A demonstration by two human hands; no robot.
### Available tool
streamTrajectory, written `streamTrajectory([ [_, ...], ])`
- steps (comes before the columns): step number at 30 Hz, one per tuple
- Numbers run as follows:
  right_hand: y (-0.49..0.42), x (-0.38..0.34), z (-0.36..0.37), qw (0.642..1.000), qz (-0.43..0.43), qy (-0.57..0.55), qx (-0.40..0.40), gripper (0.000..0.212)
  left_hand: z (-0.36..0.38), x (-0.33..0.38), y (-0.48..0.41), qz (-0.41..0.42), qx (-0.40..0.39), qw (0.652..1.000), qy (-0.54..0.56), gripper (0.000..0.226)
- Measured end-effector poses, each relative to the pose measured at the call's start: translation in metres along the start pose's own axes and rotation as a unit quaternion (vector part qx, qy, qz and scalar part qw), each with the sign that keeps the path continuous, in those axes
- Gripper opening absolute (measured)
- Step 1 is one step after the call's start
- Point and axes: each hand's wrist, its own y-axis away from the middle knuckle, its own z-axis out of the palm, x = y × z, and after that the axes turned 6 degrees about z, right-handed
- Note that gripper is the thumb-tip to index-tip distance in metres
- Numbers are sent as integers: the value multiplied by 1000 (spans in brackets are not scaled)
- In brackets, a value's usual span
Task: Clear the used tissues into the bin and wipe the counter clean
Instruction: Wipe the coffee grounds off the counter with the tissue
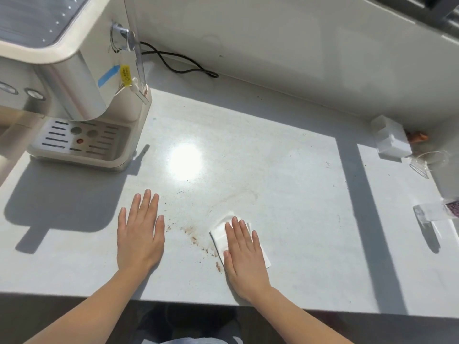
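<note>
My right hand [244, 254] lies flat, palm down, pressing a folded white tissue [219, 234] onto the pale grey counter [285, 194] near its front edge. Just left of the tissue runs a trail of brown crumbs and specks [196, 240], with a faint smeared arc behind it. My left hand [140, 234] rests flat on the counter to the left of the crumbs, fingers apart, holding nothing. No bin is in view.
A cream coffee machine [82, 95] with a drip tray stands at the back left, its black cord [178, 62] lying along the wall. At the right edge sit a white box [391, 139], clear plastic wrapping [431, 158] and a clear packet [434, 211].
</note>
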Motion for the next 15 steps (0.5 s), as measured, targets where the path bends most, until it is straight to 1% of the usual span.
streamTrajectory([
  [3, 16, 6, 2, 999, -32, 19, -13, 58, -1, -1, 1, 2, -1, 1000, 1, 58],
  [5, 21, 25, -5, 999, -27, 25, -15, 58, -2, -1, 0, 1, -1, 1000, 2, 58],
  [10, -11, 65, -27, 998, 63, 14, 10, 58, -1, 1, -1, -2, -6, 1000, -4, 59],
  [13, -65, 58, -36, 988, 144, -12, 56, 57, 0, 0, -1, -5, -11, 1000, -17, 59],
  [15, -110, 39, -42, 976, 196, -32, 86, 56, 1, -1, -1, -1, -14, 1000, -19, 58],
])
